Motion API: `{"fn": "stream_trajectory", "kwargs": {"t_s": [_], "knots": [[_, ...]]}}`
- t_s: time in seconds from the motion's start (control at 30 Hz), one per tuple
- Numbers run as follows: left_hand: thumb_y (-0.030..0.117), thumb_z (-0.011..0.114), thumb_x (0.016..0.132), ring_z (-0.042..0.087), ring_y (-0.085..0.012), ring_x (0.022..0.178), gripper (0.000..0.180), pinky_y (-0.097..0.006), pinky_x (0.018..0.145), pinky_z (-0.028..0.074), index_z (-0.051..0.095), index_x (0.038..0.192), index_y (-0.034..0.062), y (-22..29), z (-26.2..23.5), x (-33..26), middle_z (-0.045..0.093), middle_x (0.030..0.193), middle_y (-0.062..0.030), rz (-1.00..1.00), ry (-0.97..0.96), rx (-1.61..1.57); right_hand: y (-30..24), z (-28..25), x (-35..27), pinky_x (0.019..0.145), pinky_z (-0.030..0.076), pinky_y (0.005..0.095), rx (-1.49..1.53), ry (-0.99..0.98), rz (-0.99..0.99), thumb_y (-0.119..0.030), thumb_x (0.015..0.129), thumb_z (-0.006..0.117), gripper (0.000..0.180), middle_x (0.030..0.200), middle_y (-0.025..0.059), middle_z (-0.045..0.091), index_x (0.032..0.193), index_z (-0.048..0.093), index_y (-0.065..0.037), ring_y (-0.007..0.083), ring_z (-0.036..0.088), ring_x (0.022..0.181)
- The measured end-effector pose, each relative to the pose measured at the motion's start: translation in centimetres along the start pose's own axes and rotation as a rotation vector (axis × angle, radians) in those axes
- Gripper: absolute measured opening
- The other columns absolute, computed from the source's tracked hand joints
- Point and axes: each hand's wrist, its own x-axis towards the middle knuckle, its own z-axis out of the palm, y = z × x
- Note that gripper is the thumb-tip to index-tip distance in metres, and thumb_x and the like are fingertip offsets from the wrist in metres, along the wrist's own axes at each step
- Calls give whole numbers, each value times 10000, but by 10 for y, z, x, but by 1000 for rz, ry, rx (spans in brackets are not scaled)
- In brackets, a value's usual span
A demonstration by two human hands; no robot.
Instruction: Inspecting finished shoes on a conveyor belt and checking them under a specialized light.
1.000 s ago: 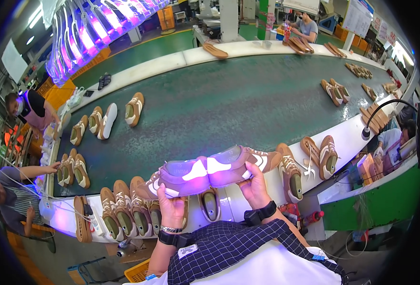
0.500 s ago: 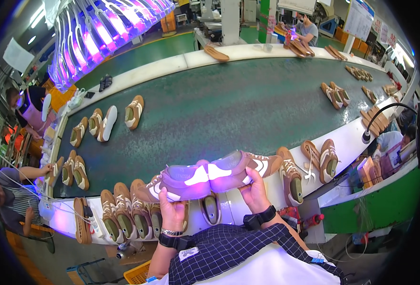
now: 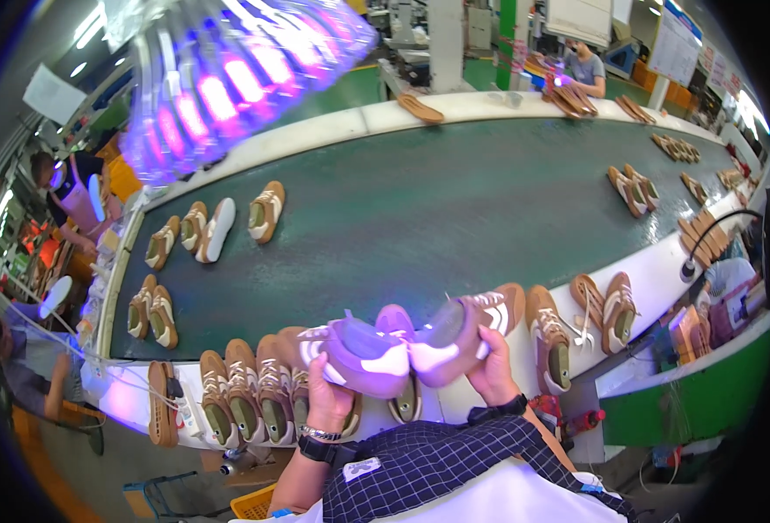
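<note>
- Here, we see the left hand (image 3: 331,397) grasping the left-side shoe (image 3: 367,359), thumb on its near flank; the heel extends rightward from the grip.
- Likewise, we find the right hand (image 3: 492,370) clasping the right-side shoe (image 3: 448,349); its heel extends leftward, its toe pointing away to the right.
- Between the 2 grips, we note both heels side by side, raised over the white bench (image 3: 122,403).
</note>
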Motion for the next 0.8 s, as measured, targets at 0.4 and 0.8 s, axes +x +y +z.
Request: {"fn": "stream_trajectory", "kwargs": {"t_s": [0.4, 0.8], "knots": [[510, 417, 956, 354, -403, 1338, 689, -564, 1084, 299, 336, 1410, -3, 129, -81, 161, 378, 1435, -239, -9, 264, -73, -1, -98, -25, 932, 483, 553, 76, -15, 432, -418, 917, 441, 604, 1198, 260, 574, 1329, 448, 24, 413, 598, 1055], [87, 648, 813, 555, -231, 1061, 333, -339, 951, 417, 580, 1112, -44, 49, -121, 37, 598, 1101, -123, 480, 382, 1017, -11, -78, -19, 869, 526, 541, -83, -41, 442, -422, 920, 487, 593, 1175, 241, 583, 1328, 429, 5, 419, 602, 1045]]}}
